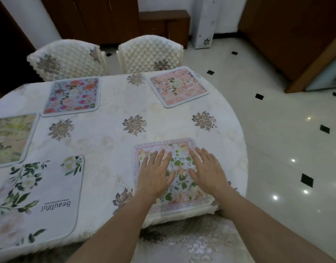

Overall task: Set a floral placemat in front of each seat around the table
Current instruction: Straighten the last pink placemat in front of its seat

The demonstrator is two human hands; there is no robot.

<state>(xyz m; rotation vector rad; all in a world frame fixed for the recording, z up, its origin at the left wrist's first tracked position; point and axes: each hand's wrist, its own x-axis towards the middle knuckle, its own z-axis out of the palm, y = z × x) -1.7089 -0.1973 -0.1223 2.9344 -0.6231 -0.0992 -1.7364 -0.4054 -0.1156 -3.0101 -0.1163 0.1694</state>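
Both hands lay flat, palms down, on a square floral placemat with a pink lettered border and green leaves [179, 162], which sat at the near right edge of the round table under its cream quilted cloth [116, 103]. The left hand [155, 173] pressed its left half and the right hand [207, 171] its right half, the fingers straight and slightly spread, gripping nothing. A lace-covered chair seat [191, 243] stood just near of that mat. A white leaf-printed mat [40, 196] lay near left, a pale yellow-green mat [9, 137] at the left edge, a blue mat with red flowers [72, 95] far left and a peach-pink mat [177, 86] far right, each before one of two cream quilted chairs [150, 52].
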